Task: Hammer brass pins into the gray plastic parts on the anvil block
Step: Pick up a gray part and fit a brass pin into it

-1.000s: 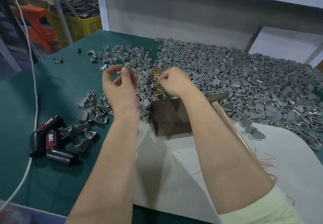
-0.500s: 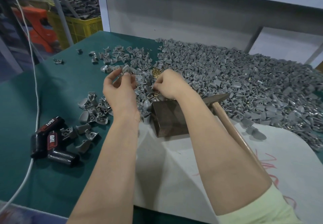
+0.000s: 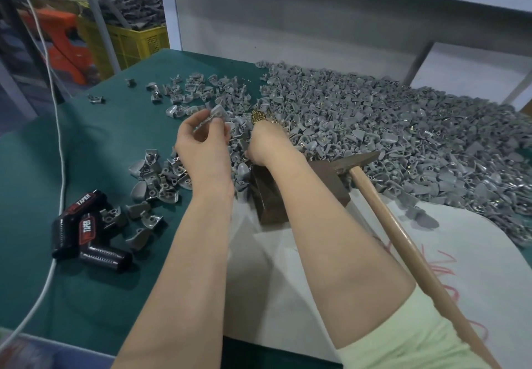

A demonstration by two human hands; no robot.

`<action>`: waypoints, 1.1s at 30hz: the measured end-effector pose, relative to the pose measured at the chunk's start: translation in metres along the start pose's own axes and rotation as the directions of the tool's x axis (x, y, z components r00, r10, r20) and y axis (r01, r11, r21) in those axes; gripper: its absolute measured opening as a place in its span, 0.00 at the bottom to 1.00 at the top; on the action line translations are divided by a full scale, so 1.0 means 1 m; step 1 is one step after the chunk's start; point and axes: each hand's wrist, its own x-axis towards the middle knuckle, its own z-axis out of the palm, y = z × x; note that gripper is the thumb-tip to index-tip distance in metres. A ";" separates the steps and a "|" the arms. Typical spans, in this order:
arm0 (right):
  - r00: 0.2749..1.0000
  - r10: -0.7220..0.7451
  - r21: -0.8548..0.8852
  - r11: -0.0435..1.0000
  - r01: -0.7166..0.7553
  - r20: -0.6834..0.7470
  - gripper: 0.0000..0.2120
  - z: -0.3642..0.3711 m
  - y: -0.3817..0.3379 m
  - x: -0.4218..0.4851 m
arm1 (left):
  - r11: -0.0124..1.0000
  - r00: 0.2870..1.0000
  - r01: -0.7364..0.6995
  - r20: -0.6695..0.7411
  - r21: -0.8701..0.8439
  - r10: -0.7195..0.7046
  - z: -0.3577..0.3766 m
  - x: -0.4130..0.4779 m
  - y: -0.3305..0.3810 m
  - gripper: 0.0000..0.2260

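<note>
We see both hands raised just beyond the anvil block [image 3: 290, 193], a dark brown block on the white sheet [image 3: 288, 282] that covers part of the green table [image 3: 86, 144]. Our left hand [image 3: 203, 150] pinches one gray part [image 3: 214, 115] between thumb and fingertips, lifted clear of the table. Our right hand [image 3: 269, 145] is curled, knuckles toward us, at the near edge of the brass pins [image 3: 260, 116]; we cannot tell whether its fingers have closed on a pin, as they are hidden behind the hand.

The pins form a small gold cluster just past the right hand, between the two hands' fingertips and the big heap of parts [image 3: 388, 138] that spreads away to the right of that hand. A smaller scatter of parts [image 3: 161, 178] lies left of and below the left hand's grip. The hammer [image 3: 357, 161] rests with its head on the far right corner of the block, just right of the right wrist, its wooden handle running toward us along the right forearm. Well left of the left forearm lies a black tool [image 3: 83, 224] marked TAPER, with a white cable [image 3: 57, 127] trailing past it.
</note>
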 end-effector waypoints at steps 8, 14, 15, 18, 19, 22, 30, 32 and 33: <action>0.921 0.253 0.486 0.870 -0.082 -0.298 0.06 -0.033 0.052 0.000 | 0.938 0.984 -0.171 0.096 0.302 0.149 -0.002 -0.003 -0.003 0.03; 0.825 0.427 0.480 0.848 -0.224 -0.370 0.10 -0.061 0.108 -0.025 | 0.598 0.826 -0.461 0.563 0.655 0.021 0.007 -0.017 -0.010 0.04; 0.841 0.401 0.479 0.855 -0.200 -0.364 0.12 -0.061 0.110 -0.032 | 0.531 0.796 -0.502 0.604 0.683 -0.025 0.009 -0.020 -0.011 0.04; 0.910 0.268 0.601 0.799 -0.027 -0.316 0.10 -0.053 0.111 -0.059 | 0.404 0.733 -0.584 0.672 0.704 -0.112 0.012 -0.031 -0.012 0.02; 0.925 0.233 0.663 0.748 0.026 -0.300 0.07 -0.048 0.108 -0.069 | 0.368 0.721 -0.605 0.682 0.706 -0.122 0.012 -0.033 -0.011 0.02; 0.939 0.166 0.741 0.661 0.122 -0.302 0.06 -0.036 0.103 -0.090 | 0.293 0.703 -0.644 0.698 0.706 -0.136 0.012 -0.035 -0.008 0.04; 0.955 0.134 0.806 0.574 0.143 -0.265 0.10 -0.030 0.100 -0.093 | 0.303 0.698 -0.631 0.693 0.714 -0.179 0.014 -0.037 -0.006 0.03; 0.952 0.139 0.767 0.628 0.128 -0.273 0.09 -0.027 0.099 -0.092 | 0.304 0.700 -0.628 0.691 0.716 -0.180 0.014 -0.037 -0.007 0.03; 0.950 0.140 0.754 0.645 0.125 -0.278 0.09 -0.026 0.098 -0.091 | 0.305 0.701 -0.628 0.690 0.716 -0.178 0.013 -0.037 -0.007 0.04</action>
